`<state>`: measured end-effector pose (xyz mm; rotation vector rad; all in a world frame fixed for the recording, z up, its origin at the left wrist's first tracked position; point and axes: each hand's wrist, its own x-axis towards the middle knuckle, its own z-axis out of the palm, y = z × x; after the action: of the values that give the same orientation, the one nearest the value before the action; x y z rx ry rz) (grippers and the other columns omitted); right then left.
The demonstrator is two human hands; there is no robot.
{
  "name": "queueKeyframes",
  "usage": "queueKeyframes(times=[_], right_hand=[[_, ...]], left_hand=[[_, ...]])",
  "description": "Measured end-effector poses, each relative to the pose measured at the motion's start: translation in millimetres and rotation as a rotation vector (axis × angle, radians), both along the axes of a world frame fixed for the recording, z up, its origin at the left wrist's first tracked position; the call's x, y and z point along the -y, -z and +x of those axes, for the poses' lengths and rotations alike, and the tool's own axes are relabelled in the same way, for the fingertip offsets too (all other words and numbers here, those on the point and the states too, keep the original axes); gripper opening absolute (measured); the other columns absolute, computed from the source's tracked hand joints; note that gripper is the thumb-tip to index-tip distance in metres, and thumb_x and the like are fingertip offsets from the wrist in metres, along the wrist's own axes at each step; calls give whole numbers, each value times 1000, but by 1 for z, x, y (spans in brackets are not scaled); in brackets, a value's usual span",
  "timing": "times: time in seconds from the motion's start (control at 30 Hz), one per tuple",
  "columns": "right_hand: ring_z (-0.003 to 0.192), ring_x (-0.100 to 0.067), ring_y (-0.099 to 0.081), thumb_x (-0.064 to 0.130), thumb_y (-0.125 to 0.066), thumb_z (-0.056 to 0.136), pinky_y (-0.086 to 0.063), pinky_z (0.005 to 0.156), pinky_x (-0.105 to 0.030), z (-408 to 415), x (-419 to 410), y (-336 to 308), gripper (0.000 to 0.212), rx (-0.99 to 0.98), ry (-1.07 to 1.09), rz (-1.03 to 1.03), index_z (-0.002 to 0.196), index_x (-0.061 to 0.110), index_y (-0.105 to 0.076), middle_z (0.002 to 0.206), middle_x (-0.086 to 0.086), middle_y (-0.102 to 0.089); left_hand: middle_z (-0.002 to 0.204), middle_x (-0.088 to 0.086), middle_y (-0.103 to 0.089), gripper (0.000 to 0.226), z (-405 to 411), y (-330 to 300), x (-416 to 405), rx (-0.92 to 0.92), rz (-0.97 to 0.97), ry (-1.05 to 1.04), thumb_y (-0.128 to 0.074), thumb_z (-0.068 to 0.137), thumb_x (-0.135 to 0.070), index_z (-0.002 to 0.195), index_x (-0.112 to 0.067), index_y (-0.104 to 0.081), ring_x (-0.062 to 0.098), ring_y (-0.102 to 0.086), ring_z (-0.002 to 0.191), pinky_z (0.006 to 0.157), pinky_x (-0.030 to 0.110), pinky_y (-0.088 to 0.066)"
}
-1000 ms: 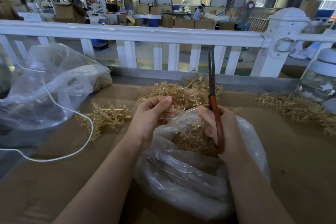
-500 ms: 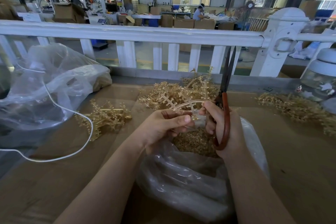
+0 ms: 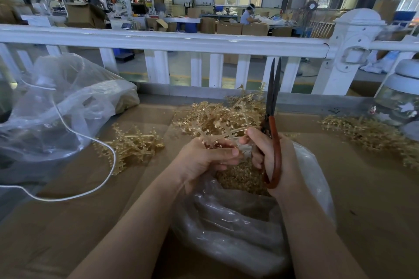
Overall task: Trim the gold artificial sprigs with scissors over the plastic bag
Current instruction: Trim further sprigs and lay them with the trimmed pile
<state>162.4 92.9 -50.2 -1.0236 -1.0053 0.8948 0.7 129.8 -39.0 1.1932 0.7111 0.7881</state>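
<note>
— Any writing you can read from here?

— None I can make out. The cartons beyond the white railing are too far off and blurred for any label.

— What is the person doing?

— The left hand pinches a gold sprig at its stem, thumb across the fingers, just in front of the railing and right over the mouth of the clear plastic bag. The right hand is wrapped round the reddish handle of the scissors, blades pointing up toward the railing and nearly together.

— And inside the bag?

— Gold trimmings heaped under both hands.

— The surface?

— Brown cardboard laid flat up to the foot of the railing. A pile of gold sprigs lies between the hands and the railing, a smaller bunch to the left, another spread to the right. Far left, a second crumpled clear bag with a white cord looping out of it.

— The room?

— A workshop hall past the railing: big windows, a standing fan, and a seated worker at a bench.
</note>
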Motion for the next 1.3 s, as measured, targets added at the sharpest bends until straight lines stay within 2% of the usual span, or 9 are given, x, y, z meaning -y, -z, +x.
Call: queueKeyframes(times=[0.1, 0.23, 0.4, 0.53, 0.7, 0.83, 1.0, 1.13, 1.3], right_hand=[[43, -8, -39, 31, -69, 88, -29, 41, -19, -1, 1, -1, 26, -15, -3, -18, 85, 5, -68, 69, -4, -66], [40, 1, -50, 13, -65, 95, -38, 41, -11, -2, 1, -1, 17, -29, -10, -18, 89, -3, -65, 50, 7, -59], [43, 3, -54, 45, -74, 71, -40, 46, -8, -2, -1, -1, 40, 75, 32, -27, 87, 9, -70, 51, 14, -59], [56, 1, -62, 60, -77, 60, -44, 59, -15, -1, -4, 1, 43, 153, 100, -46, 79, 21, -73, 67, 7, -71], [73, -1, -67, 78, -72, 59, -51, 69, -29, -1, -5, 6, 54, 531, 173, -93, 83, 30, -68, 75, 19, -70], [78, 4, -61, 87, -60, 57, -49, 66, -27, -5, -2, 8, 59, 798, 153, -138, 87, 36, -62, 87, 30, -65], [74, 1, -58, 82, -65, 69, -43, 59, -23, -3, -1, 10, 51, 975, 180, -152, 87, 35, -60, 75, 18, -64], [77, 5, -54, 82, -62, 72, -39, 59, -16, -3, -2, 12, 51, 1071, 203, -128, 94, 36, -60, 78, 22, -60], [73, 3, -54, 88, -55, 68, -40, 58, -20, -3, -1, 13, 57, 1078, 243, -118, 89, 34, -56, 75, 20, -59]], left_hand=[[91, 11, -77, 15, -1, 0, 0, -5, 11, 29, -85, 66, -18, 80, -18, -79, 19, -74, 85, 74, 26, -53], [88, 7, -77, 12, -3, 0, -2, 28, -30, 24, -82, 65, -19, 77, -21, -80, 16, -73, 83, 70, 21, -54], [82, 5, -75, 5, -2, -1, -6, 124, -183, -47, -77, 63, -13, 67, -16, -78, 14, -73, 76, 68, 20, -57], [79, 6, -75, 5, -5, -2, -12, 252, -228, -174, -74, 67, -11, 63, -13, -76, 15, -73, 73, 65, 22, -59], [80, 10, -75, 5, -11, 0, -20, 315, -201, -339, -77, 64, -9, 68, -9, -75, 16, -74, 72, 63, 22, -58], [78, 10, -75, 9, -12, 1, -23, 324, -172, -408, -74, 75, -3, 83, -5, -71, 16, -74, 72, 63, 21, -57], [78, 9, -74, 11, -14, 0, -22, 342, -144, -412, -74, 74, -2, 84, -5, -70, 15, -73, 73, 64, 21, -57], [84, 8, -73, 45, -13, -1, -21, 379, -115, -377, -76, 60, -13, 102, -2, -63, 14, -70, 74, 66, 22, -56], [84, 9, -76, 29, -15, -1, -20, 375, -78, -346, -76, 64, -12, 90, -2, -68, 14, -73, 76, 67, 22, -57]])
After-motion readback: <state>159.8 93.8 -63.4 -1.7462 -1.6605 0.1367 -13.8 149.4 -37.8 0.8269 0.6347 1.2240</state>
